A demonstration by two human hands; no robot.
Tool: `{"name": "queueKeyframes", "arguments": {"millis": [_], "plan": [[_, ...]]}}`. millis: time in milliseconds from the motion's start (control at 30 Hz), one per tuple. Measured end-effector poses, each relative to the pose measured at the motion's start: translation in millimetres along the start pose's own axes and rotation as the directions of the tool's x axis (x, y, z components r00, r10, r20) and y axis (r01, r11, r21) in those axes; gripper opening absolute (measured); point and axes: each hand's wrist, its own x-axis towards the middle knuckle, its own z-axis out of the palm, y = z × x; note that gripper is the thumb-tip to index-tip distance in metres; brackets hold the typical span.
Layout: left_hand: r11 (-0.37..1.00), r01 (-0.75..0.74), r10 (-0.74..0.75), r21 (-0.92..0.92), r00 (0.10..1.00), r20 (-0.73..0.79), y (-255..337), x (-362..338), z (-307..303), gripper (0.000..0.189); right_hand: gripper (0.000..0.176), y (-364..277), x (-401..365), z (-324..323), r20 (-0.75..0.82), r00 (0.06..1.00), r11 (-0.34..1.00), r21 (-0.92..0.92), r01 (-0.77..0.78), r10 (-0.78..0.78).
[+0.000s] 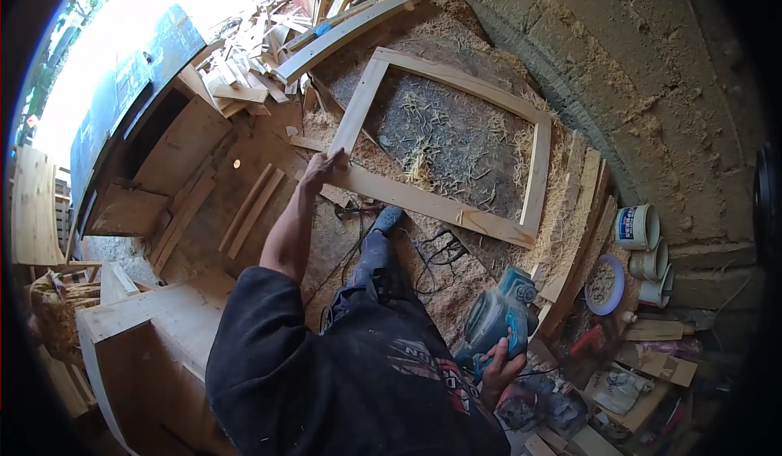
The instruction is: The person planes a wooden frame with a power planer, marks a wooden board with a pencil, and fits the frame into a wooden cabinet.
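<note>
A rectangular wooden frame (440, 202) lies tilted across the shaving-covered work surface. At its near left corner, my left hand (322, 169) is closed around the wood. Low on the right, clear of the frame, my right hand (500, 368) grips the handle of a teal electric planer (495, 316). Curled wood shavings (422, 163) are scattered inside the frame's opening. My shoe (388, 219) shows just below the frame's near rail.
A black cable (440, 252) loops on the sawdust-covered floor. White buckets (637, 226) and a lilac bowl (604, 283) stand by the right wall. Offcuts (248, 69) are heaped at the back left. A wooden cabinet (155, 326) is at my left.
</note>
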Motion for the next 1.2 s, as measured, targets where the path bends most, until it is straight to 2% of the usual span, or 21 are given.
{"name": "queueKeyframes", "arguments": {"millis": [67, 133, 167, 200, 267, 300, 333, 467, 600, 700, 800, 867, 900, 933, 967, 1000, 1067, 1100, 1133, 1167, 1200], "plan": [[0.996, -0.014, 0.015, -0.094, 1.000, 0.018, -2.8, -17.8, 17.1, 0.058, 0.037, -4.0, 6.8, 2.6, 0.023, 1.000, 1.000, -0.019, 0.022, -0.021], [0.988, -0.003, -0.016, -0.155, 0.992, -0.124, -13.7, -37.2, 40.1, 0.057, 0.036, -3.8, 8.9, 5.6, 0.066, 0.995, 0.996, -0.044, 0.082, -0.079], [0.994, 0.050, -0.066, -0.098, 0.983, -0.173, -16.4, -41.2, 44.0, 0.055, 0.037, -6.5, 9.8, 7.7, 0.081, 0.996, 0.999, -0.026, 0.034, -0.031], [0.994, 0.054, -0.070, -0.098, 0.983, -0.170, -15.0, -43.7, 45.8, 0.055, 0.037, -9.1, 12.4, 11.9, 0.081, 0.996, 0.999, -0.030, 0.031, -0.028], [0.948, 0.048, -0.105, -0.313, 0.980, -0.169, -9.5, -49.0, 43.1, 0.047, 0.037, -14.9, 17.3, 20.0, 0.087, 0.996, 1.000, 0.011, -0.009, 0.008], [0.961, 0.073, -0.124, -0.266, 0.976, -0.178, -1.0, -47.8, 34.7, 0.046, 0.037, -15.9, 20.7, 22.8, 0.112, 0.994, 1.000, 0.003, -0.003, 0.003], [0.943, 0.043, -0.091, -0.331, 0.988, -0.129, 6.8, -46.9, 26.4, 0.046, 0.037, -17.4, 20.8, 24.1, 0.114, 0.993, 1.000, -0.006, -0.011, 0.012], [0.917, 0.030, -0.090, -0.397, 0.987, -0.134, -10.8, -30.1, 16.7, 0.043, 0.034, -31.7, 32.1, 38.2, 0.201, 0.979, 0.999, -0.045, -0.018, 0.027], [0.834, -0.042, -0.093, -0.550, 0.972, -0.215, -0.4, -45.5, 91.5, 0.037, 0.033, -39.6, 45.7, 58.9, 0.212, 0.976, 0.998, -0.031, -0.054, 0.060], [0.882, 0.059, -0.135, -0.468, 0.982, -0.130, -1.7, -48.1, 125.5, 0.035, 0.041, -38.9, 60.1, 70.9, 0.279, 0.960, 0.999, -0.039, -0.013, 0.024], [0.772, 0.129, 0.013, -0.622, 0.976, 0.218, -15.8, -57.3, 106.1, 0.042, 0.033, -54.7, 74.7, 91.0, 0.328, 0.944, 0.991, -0.115, 0.068, -0.026], [0.802, 0.216, -0.048, -0.556, 0.952, 0.301, 0.8, -71.9, 87.0, 0.057, 0.028, -43.1, 85.3, 105.3, 0.382, 0.924, 0.998, -0.059, 0.009, 0.014], [0.801, 0.223, -0.062, -0.555, 0.954, 0.295, -4.0, -71.2, 79.6, 0.057, 0.029, -46.2, 89.9, 113.2, 0.410, 0.912, 0.995, -0.088, 0.039, 0.000], [0.678, 0.319, -0.110, -0.662, 0.935, 0.338, -5.8, -62.8, 68.7, 0.069, 0.030, -49.2, 96.9, 124.2, 0.435, 0.900, 0.991, -0.111, 0.076, -0.020], [0.533, 0.405, -0.147, -0.743, 0.909, 0.390, -9.2, -56.5, 59.3, 0.081, 0.030, -48.8, 100.4, 136.6, 0.458, 0.889, 0.998, -0.055, 0.032, -0.003], [0.531, 0.414, -0.158, -0.739, 0.905, 0.394, -16.2, -57.7, 53.7, 0.081, 0.029, -45.2, 103.8, 148.4, 0.471, 0.882, 0.995, -0.076, 0.072, -0.028], [0.412, 0.445, 0.032, -0.795, 0.865, 0.501, -26.6, -55.5, 48.0, 0.102, 0.028, -43.2, 108.0, 176.0, 0.498, 0.866, 0.996, -0.055, 0.073, -0.036], [0.376, 0.482, -0.028, -0.791, 0.860, 0.510, -24.4, -58.6, 51.7, 0.111, 0.029, -46.7, 111.8, 195.1, 0.505, 0.861, 0.995, -0.044, 0.091, -0.056], [0.366, 0.498, -0.046, -0.786, 0.854, 0.519, -24.7, -63.3, 52.0, 0.111, 0.030, -51.9, 109.0, 208.2, 0.515, 0.855, 0.994, -0.050, 0.094, -0.055], [0.265, 0.506, 0.003, -0.821, 0.851, 0.525, -26.5, -71.2, 53.3, 0.113, 0.032, -58.4, 108.8, 223.0, 0.532, 0.845, 0.992, -0.057, 0.110, -0.063], [0.164, 0.501, 0.065, -0.850, 0.854, 0.516, -27.9, -69.8, 55.2, 0.115, 0.032, -71.5, 106.6, 236.8, 0.539, 0.842, 0.997, -0.082, 0.009, 0.037]]}}
